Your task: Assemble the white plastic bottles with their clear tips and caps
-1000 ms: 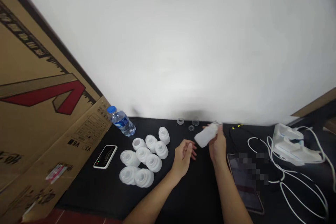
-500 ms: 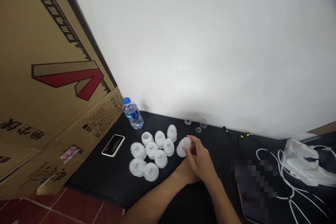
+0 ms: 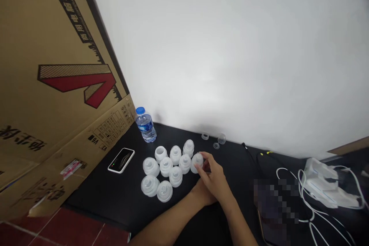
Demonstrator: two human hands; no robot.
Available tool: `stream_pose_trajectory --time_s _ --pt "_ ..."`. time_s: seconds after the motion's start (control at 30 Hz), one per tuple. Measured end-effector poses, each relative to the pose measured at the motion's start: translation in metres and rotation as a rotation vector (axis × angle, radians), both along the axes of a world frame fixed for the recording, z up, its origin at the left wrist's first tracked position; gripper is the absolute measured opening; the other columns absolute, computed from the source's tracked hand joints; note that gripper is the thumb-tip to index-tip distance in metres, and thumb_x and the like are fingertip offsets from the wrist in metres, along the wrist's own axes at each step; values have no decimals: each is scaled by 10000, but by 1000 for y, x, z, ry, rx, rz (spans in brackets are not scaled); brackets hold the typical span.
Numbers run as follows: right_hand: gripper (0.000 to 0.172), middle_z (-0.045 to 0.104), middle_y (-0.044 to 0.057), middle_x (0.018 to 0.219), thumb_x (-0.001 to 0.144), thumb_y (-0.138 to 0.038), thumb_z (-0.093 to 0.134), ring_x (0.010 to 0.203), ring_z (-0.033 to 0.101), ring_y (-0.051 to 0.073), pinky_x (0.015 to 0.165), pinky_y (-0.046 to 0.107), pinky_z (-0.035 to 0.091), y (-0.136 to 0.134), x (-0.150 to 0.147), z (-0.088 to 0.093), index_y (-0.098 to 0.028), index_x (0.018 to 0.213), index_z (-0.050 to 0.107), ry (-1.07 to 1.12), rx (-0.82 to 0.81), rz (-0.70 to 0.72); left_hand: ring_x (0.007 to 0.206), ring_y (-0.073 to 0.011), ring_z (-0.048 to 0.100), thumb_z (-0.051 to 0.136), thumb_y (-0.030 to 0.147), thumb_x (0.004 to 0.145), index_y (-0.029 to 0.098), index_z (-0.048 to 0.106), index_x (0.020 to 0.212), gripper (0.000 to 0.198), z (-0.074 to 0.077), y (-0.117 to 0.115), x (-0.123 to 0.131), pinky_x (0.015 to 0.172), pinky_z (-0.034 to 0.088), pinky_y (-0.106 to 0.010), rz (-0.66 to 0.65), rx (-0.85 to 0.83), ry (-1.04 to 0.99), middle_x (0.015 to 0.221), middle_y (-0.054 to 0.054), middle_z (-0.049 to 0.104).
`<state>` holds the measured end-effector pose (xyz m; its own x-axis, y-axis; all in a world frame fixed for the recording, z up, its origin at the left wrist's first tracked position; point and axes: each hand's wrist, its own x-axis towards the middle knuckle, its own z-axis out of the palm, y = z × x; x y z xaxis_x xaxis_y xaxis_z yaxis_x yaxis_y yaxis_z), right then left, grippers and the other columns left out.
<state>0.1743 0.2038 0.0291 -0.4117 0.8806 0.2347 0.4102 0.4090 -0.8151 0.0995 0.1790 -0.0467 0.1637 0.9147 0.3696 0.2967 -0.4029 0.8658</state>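
Head view: our right hand (image 3: 215, 177) was clamped on a white plastic cap (image 3: 197, 162), fingers closed round it, at the right edge of a bunch of 9 more white caps (image 3: 166, 166) on a black table (image 3: 95, 196). Our left hand (image 3: 203, 194) sat tucked under the right wrist, nr the caps, grip hidden so can't tell. Behind the caps: water bottle (image 3: 145, 126) w/ blue lid, 2 clear plastic rings (image 3: 205, 136) & a clear dome (image 3: 221, 138). Left of the caps a phone (image 3: 121, 160) lay flat, cardboard box (image 3: 57, 65) past it. Far right: white cables (image 3: 314, 196), white gadget (image 3: 325, 184) & a tablet (image 3: 273, 215), mostly blurred out
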Motion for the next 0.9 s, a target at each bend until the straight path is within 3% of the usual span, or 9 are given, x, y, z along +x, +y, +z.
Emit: stream_pose_trajectory --time_s 0.1,0.17,0.2,0.3,0.4,0.47,0.7,0.9 --pt "409 772 57 1048 1062 -453 613 783 715 210 765 336 606 9 6 4 -285 1434 642 112 -40 44 1055 -408 737 661 278 970 227 779 1057 155 8 2 0 1037 546 -565 -4 4 166 1023 -141 784" --pt "398 783 80 1092 1119 -451 450 716 685 189 698 315 588 26 11 3 -251 1372 684 186 -34 -59 884 -371 753 634 238 958 205 762 978 134 13 5 0 881 585 -496 -62 -3 317 902 -136 782" --pt "406 784 75 1014 1122 -450 433 686 672 190 672 308 574 37 13 2 -233 1317 716 161 -13 -135 807 -356 748 628 229 950 197 750 940 127 15 6 0 808 584 -468 -90 -9 370 854 -133 776" --pt "420 781 77 840 1088 -355 459 745 730 250 791 364 586 73 12 -3 -179 1354 732 -160 41 -198 731 -349 743 607 214 942 177 726 924 126 19 7 -1 722 560 -439 -125 -25 421 850 -153 781" --pt "525 815 146 1098 1064 -229 460 1007 781 295 957 392 568 99 5 -9 -164 1570 586 -597 13 -169 761 -357 760 576 196 951 170 716 945 143 23 7 -3 714 551 -425 -139 -28 464 891 -169 791" --pt "588 802 172 1190 1050 -181 472 1075 782 310 985 398 557 107 -2 -13 -183 1636 514 -677 2 -177 774 -353 769 578 189 951 174 714 929 139 25 7 -5 709 548 -411 -144 -25 487 903 -164 797" --pt "633 818 207 1117 1029 -169 527 976 804 338 888 409 577 92 -6 -22 -210 1659 493 -740 -28 -156 817 -336 791 635 206 939 176 738 983 116 24 7 -7 718 554 -393 -133 -2 545 978 -162 827" --pt "404 826 114 1179 1069 -264 545 1070 792 289 910 332 557 71 21 -17 -285 1438 708 -629 -19 -184 806 -317 780 621 188 942 179 725 939 104 20 6 -6 720 554 -387 -128 -14 572 913 -136 813"
